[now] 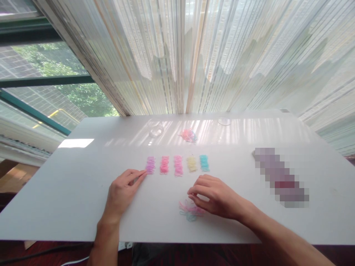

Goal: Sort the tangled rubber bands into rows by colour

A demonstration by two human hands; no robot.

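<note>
Five small bundles of loop-like rubber bands lie in a row: purple bands [150, 165], coral-pink bands [164, 165], pink bands [178, 166], yellow bands [191, 163] and blue bands [204, 163]. My left hand [123, 190] has its fingertips pinched together at the lower left edge of the purple bundle; whatever is between them is too small to see. Over a loose mixed pile of bands [191, 211] my right hand [212, 195] hovers, partly covering it. Its thumb and index finger curl close together, their contents not visible.
Farther back lies another mixed pile of bands [189, 136]. Clear round dishes or lids [156, 130] stand at the back left, another clear round piece [224, 121] at the back right. A blurred-out long object [281, 177] rests on the white table [69, 207]. Curtains [177, 55] hang behind.
</note>
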